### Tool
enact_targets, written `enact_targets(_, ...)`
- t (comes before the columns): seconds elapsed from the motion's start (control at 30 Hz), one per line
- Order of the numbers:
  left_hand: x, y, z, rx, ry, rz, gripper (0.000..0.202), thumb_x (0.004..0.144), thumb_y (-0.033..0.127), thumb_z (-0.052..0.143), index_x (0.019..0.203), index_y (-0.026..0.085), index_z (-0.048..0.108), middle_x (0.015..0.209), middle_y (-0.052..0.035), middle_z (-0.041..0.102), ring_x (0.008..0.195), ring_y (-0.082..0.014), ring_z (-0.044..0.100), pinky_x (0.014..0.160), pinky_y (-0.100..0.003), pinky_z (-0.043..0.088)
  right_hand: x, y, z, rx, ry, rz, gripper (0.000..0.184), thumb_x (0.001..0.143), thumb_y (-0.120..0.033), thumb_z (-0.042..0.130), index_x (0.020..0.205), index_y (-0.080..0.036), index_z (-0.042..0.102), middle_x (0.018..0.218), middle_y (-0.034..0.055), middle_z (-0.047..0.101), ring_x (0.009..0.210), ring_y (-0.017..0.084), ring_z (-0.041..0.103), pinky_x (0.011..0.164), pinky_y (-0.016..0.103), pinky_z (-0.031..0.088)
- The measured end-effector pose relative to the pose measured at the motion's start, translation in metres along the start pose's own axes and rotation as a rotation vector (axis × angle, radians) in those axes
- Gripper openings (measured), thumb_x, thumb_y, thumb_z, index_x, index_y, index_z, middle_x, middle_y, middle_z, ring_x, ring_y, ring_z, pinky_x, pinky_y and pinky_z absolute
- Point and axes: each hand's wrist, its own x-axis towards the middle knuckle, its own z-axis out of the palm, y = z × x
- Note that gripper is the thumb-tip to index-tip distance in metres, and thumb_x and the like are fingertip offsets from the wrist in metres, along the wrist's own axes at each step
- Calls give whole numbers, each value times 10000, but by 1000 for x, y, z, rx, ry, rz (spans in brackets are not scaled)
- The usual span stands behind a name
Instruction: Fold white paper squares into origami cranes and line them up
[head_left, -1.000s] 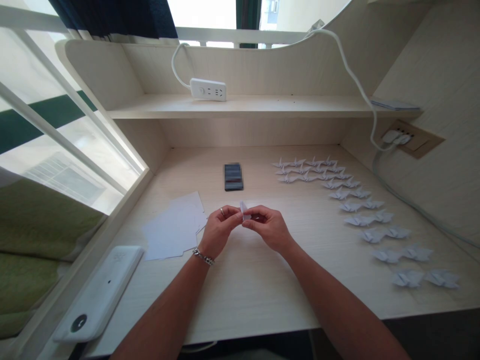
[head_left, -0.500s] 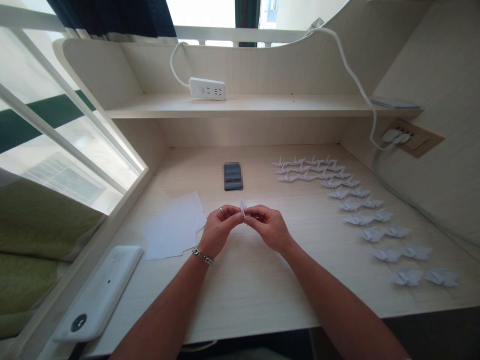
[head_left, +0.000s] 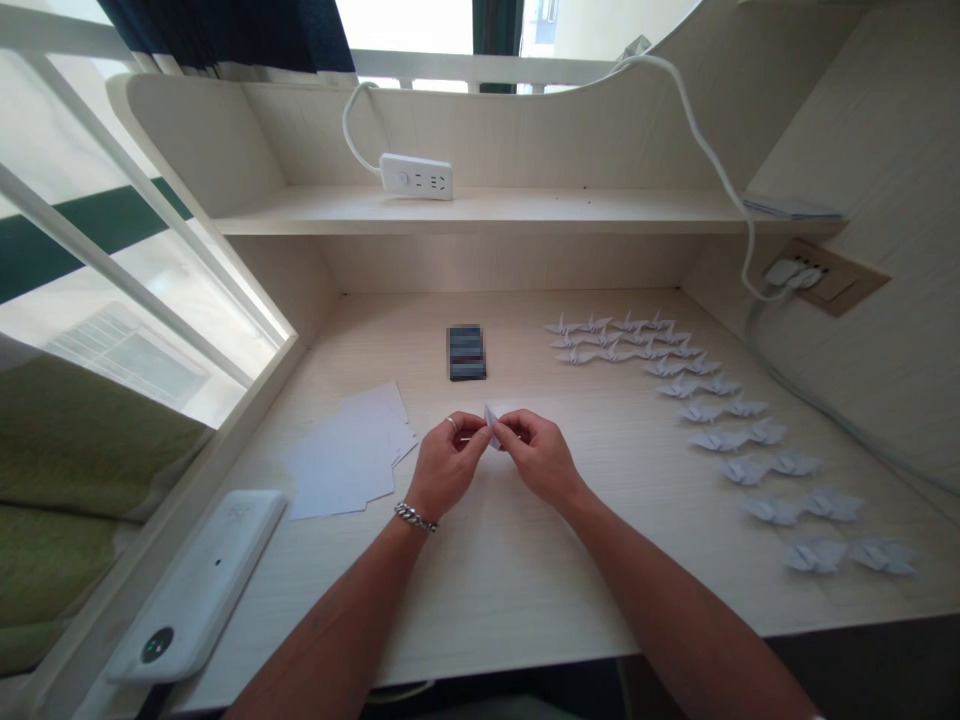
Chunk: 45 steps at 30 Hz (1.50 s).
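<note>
A small piece of folded white paper (head_left: pixel 492 424) stands between my fingertips above the middle of the desk. My left hand (head_left: pixel 450 457), with a ring and a chain bracelet, pinches its left side. From the right, my right hand (head_left: pixel 541 452) pinches it too, thumb and fingers closed. My fingers cover much of the paper. Loose white paper sheets (head_left: pixel 341 460) lie overlapped to the left of my left hand. Rows of folded white paper cranes (head_left: pixel 735 435) run along the right side of the desk.
A dark, blurred rectangular object (head_left: pixel 466 353) lies beyond my hands. At the left edge rests a long white device (head_left: pixel 202 580) with a round dark disc. A white power strip (head_left: pixel 416 177) is on the shelf (head_left: pixel 510 208). A white cable (head_left: pixel 709 150) hangs to the wall socket (head_left: pixel 836 280).
Both hands still hold the folded paper, which has turned and now tilts between the fingertips. My left hand has shifted slightly right, its fingers placed differently.
</note>
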Motion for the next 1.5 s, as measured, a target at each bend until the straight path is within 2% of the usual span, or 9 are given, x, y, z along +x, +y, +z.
enact_targets(0.17,0,1,-1,66,43,9,165,792,302,616,869,160,650,810,-45,700,721,-172,656,679,-274,505,0,3,2,73,-6,17,193,794,-353,632,800,-161,650,751,42,669,680,167,616,639,279,496)
enact_targets(0.33,-3,5,-1,159,-49,109,105,805,270,604,821,191,671,757,-28,687,684,-158,624,668,-259,473,4,4,0,164,66,48,215,740,-362,693,825,-165,674,785,54,694,701,181,633,655,293,506)
enact_targets(0.63,-4,2,3,129,49,95,171,804,346,634,835,181,667,790,-46,692,695,-168,627,656,-264,480,0,5,6,189,62,37,181,755,-337,681,815,-166,689,776,54,703,705,180,638,653,288,507)
enact_targets(0.87,-5,5,3,187,26,153,122,832,306,599,833,195,649,769,-41,672,691,-169,614,664,-272,463,2,2,7,234,86,58,190,730,-340,699,804,-164,694,770,53,710,706,190,648,648,292,515)
enact_targets(1.07,-7,4,7,116,47,112,107,800,300,636,809,197,664,767,-40,679,702,-174,622,678,-277,471,1,2,8,178,131,48,173,732,-329,698,812,-176,681,766,43,700,705,185,644,666,305,519)
enact_targets(1.23,-7,3,9,62,85,106,136,794,304,647,856,183,652,811,-42,675,736,-166,631,695,-275,492,1,5,13,253,195,34,187,707,-321,724,804,-193,627,767,27,682,717,174,638,684,303,520)
enact_targets(1.5,-7,0,10,-16,110,109,192,763,276,684,883,189,562,802,-27,624,725,-146,613,685,-266,488,1,3,10,262,144,25,187,721,-285,705,841,-195,593,779,16,637,705,157,613,640,279,498)
